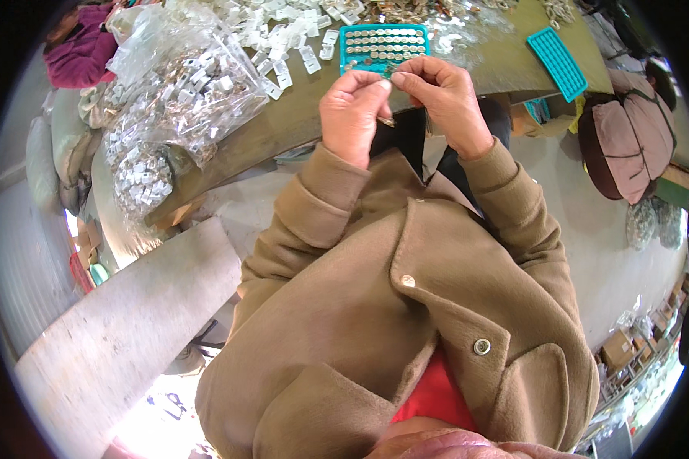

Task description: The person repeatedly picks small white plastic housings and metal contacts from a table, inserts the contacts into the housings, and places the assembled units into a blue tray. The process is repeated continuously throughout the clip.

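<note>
Both my hands are raised together at the table's near edge, fingertips almost meeting. My left hand (pixel 350 115) is closed, thumb pressed to the index finger; a small metallic piece (pixel 387 121) pokes out below its curled fingers. Thumb and index finger of my right hand (pixel 445 99) pinch together beside the left fingertips. Whatever is pinched between them is too small and covered to name. Just beyond lies a teal tray (pixel 344 47), with rows of round silvery pieces (pixel 385 40) in its far part and a few loose small bits nearer my fingers.
White plastic pieces (pixel 310 60) lie scattered left of the tray, beside a clear bag (pixel 199 84) full of similar parts. Small metallic parts (pixel 413 11) are heaped behind. Another teal tray (pixel 556 64) sits at the right edge. Other people are at the far left and right.
</note>
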`<state>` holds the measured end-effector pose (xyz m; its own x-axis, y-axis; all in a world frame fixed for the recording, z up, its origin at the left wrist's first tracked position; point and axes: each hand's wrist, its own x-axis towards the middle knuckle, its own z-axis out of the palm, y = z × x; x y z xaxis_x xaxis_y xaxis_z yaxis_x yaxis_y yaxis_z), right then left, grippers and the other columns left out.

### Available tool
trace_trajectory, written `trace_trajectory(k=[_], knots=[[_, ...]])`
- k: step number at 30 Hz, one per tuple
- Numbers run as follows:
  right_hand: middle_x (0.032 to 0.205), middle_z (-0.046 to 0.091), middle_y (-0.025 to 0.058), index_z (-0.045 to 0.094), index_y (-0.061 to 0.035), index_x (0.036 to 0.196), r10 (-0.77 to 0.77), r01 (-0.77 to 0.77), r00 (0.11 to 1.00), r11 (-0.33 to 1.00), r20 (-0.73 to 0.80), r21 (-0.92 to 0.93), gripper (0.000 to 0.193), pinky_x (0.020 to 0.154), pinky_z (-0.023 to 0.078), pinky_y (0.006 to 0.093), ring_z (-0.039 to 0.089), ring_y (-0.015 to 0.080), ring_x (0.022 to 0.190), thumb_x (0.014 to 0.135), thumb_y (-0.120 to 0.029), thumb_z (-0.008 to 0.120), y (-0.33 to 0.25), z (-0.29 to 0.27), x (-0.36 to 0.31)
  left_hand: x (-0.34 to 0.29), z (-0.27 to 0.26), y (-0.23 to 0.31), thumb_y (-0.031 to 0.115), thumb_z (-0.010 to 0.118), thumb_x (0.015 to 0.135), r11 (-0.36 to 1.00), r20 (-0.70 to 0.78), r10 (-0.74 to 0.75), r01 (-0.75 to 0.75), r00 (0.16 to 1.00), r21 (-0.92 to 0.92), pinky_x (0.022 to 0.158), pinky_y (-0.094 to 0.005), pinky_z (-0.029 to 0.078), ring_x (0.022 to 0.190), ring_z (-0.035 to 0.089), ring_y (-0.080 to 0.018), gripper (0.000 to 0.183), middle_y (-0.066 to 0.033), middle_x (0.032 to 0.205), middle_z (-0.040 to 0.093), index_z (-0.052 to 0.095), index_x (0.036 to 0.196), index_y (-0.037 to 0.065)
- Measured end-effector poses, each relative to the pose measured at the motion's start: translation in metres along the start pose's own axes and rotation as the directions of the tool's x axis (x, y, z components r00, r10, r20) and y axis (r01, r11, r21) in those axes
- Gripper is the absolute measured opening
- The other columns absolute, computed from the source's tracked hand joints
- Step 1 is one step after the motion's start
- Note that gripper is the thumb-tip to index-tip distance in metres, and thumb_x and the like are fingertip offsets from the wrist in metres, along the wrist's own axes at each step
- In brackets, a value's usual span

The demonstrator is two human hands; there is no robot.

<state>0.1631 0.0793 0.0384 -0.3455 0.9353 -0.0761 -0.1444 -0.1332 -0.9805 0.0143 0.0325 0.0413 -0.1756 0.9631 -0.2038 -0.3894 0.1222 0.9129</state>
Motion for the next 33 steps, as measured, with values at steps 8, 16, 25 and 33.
trace_trajectory(k=[8,16,25,33], knots=[[0.084,0.059,-0.0034,0.063,-0.0059,0.096,0.149,-0.172,0.985,0.896,0.088,0.409,0.005,0.063,0.043,0.0201,0.052,0.0051,0.069,0.092,-0.006,0.065,0.005,0.007,-0.002,-0.004,0.003,-0.004,0.001,0.065,0.086,0.869,0.008,0.361,-0.339,0.933,0.362,0.054,-0.0209,0.045,0.062,0.054,-0.0032,0.004,0.0005,0.075,0.063,0.065,0.090,0.001],[0.092,0.062,0.0019,0.057,-0.0075,0.099,0.237,-0.270,0.963,0.803,0.131,0.530,0.002,0.067,0.053,0.0235,0.060,0.0080,0.075,0.097,-0.009,0.058,0.000,0.000,-0.004,0.003,-0.038,-0.010,0.021,0.063,0.092,0.578,0.218,0.458,-0.475,0.862,0.664,0.101,-0.0407,0.041,0.119,0.052,-0.0294,0.026,-0.0198,0.130,0.053,0.064,0.110,0.003],[0.082,0.056,-0.0017,0.055,-0.0085,0.094,0.208,-0.280,0.958,0.829,0.197,0.484,0.004,0.060,0.044,0.0215,0.052,0.0066,0.066,0.097,-0.010,0.057,0.007,0.000,-0.001,0.061,-0.095,-0.013,0.043,0.053,0.096,0.276,-0.019,0.595,-0.182,0.804,0.944,0.116,-0.0506,0.019,0.141,0.019,-0.0500,0.070,-0.0350,0.151,0.021,0.032,0.147,0.000],[0.077,0.054,-0.0032,0.056,-0.0099,0.093,0.219,-0.276,0.959,0.866,0.180,0.416,0.006,0.059,0.039,0.0202,0.048,0.0056,0.063,0.094,-0.012,0.061,0.010,-0.002,0.002,0.076,-0.104,-0.025,0.020,0.069,0.080,0.075,0.114,0.681,-0.224,0.723,0.972,0.104,-0.0465,0.039,0.119,0.051,-0.0402,0.046,-0.0250,0.130,0.055,0.062,0.123,0.003]])
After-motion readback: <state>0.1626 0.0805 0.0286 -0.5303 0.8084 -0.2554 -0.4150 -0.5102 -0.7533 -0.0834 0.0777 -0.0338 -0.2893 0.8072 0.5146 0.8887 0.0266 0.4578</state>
